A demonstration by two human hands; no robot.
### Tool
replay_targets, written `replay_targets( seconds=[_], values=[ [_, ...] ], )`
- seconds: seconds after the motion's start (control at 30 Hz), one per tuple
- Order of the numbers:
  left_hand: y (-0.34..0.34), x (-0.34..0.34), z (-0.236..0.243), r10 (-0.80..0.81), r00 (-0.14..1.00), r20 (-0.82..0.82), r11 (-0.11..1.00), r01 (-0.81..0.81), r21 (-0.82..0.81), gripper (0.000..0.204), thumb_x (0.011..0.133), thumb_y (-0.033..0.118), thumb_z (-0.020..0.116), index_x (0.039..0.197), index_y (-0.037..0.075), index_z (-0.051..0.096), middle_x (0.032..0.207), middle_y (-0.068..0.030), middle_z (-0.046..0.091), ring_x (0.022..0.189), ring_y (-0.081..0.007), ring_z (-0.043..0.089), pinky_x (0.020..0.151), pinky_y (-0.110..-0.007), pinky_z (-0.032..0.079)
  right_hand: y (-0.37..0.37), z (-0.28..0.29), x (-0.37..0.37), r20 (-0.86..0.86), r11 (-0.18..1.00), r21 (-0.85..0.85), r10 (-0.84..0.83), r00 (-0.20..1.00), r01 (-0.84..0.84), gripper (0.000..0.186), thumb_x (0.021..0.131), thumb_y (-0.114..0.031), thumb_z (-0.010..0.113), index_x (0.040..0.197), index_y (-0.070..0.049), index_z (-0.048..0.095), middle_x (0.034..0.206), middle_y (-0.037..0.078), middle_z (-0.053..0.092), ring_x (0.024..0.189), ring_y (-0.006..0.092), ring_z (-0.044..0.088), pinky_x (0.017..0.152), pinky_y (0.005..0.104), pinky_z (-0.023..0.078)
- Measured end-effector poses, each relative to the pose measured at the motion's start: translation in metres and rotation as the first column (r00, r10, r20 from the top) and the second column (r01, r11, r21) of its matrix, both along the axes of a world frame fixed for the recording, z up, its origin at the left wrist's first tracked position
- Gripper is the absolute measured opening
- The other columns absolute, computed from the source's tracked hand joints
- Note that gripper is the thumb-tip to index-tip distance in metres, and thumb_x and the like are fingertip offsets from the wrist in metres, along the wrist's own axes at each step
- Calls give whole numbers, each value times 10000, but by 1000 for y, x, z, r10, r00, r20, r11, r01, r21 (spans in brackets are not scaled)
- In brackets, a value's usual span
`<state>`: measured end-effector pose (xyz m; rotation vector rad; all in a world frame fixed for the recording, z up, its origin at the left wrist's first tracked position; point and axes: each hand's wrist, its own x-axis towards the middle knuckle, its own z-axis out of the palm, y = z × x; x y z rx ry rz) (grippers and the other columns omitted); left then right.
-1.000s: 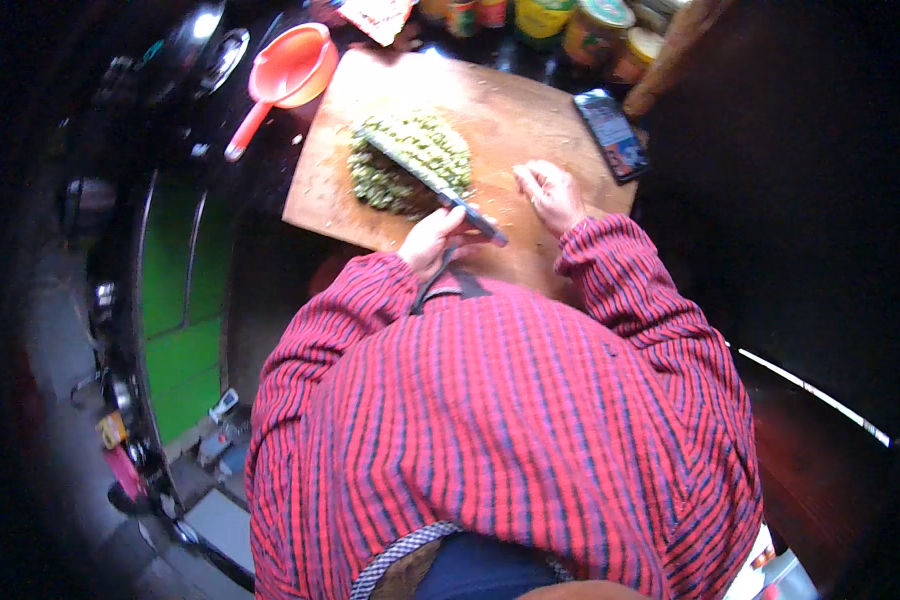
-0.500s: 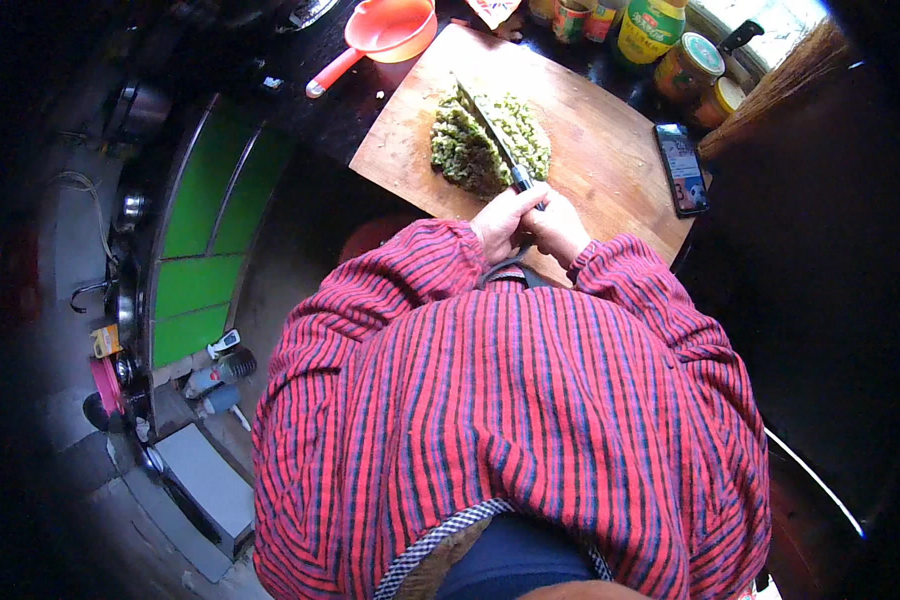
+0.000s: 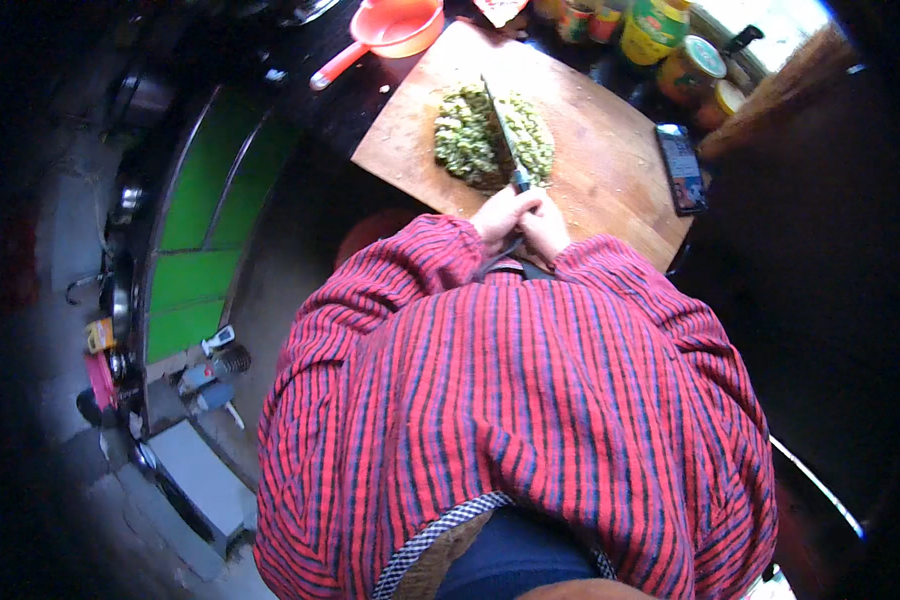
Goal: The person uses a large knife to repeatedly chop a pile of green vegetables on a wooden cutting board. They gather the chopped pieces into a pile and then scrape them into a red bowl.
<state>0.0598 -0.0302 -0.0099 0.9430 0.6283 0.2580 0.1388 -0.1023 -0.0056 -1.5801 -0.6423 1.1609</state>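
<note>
- Shirt with red and dark stripes fills the lower middle, its left sleeve and right sleeve reaching forward to the bench.
- Left hand is at the near edge of the board, fingers curled around the handle of a knife.
- Right hand presses against the left at the same handle; its fingers are partly hidden, and I cannot tell whether they grip the handle too.
- Knife has a dark handle toward the person and a narrow blade pointing away, laid across the heap; whether its edge touches the wood cannot be seen.
- Chopped greens, pale and dark green, lie in a rounded heap on the left half of the board, on both sides of the blade.
- Cutting board, wooden, sits at a slant on the dark bench, with small crumbs scattered on it.
- Phone lies screen up at the board's right edge.
- Green cabinet stands to the left, apart from the board.
- Red dipper rests beyond the board's far left side, its handle pointing back toward the left.
- Jars cluster beyond the board at the far right, near a straw broom.
</note>
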Motion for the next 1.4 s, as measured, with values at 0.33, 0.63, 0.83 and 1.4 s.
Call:
replay_targets(
  seconds=[0.33, 0.63, 0.83, 1.4],
  values=[
    [-1, -1, 18, -7, 988, -155, 998, -3, -61, 137, 862, 195, 544, 927, 74, 539, 775, 16, 535, 671, -87, 513, 602, -239, 434, -2, -32, -7, 67, 996, -14, -89, 994, 90, 377, 725, -175, 617, 1077, -57, 550, 836, 180, 638, 785, 238, 626, 678, 353, 484],
    [2, 4, 19, -101, 976, -192, 995, 98, -26, 275, 865, 247, 552, 1075, 73, 521, 895, 7, 538, 787, -87, 522, 673, -238, 439, -6, -21, -3, 276, 996, -53, -53, 960, 71, 401, 751, -239, 587, 1116, -86, 523, 816, 207, 626, 777, 343, 625, 669, 419, 480],
    [-4, 1, 22, -25, 997, -69, 974, 40, 222, 340, 865, 238, 569, 1153, 87, 471, 981, 4, 530, 884, -99, 513, 760, -251, 437, -7, -15, -1, 382, 970, 230, -160, 910, 75, 460, 751, -191, 583, 1190, -104, 475, 833, 210, 625, 748, 331, 626, 666, 393, 488],
    [-1, -10, 4, -67, 990, -123, 998, 65, -20, 429, 815, 315, 645, 1143, 108, 461, 965, -24, 536, 865, -135, 535, 756, -296, 453, -10, 4, -1, 254, 996, 84, -18, 967, -4, 394, 727, -127, 564, 1119, -89, 540, 935, 202, 623, 898, 349, 607, 748, 392, 479]
  ],
)
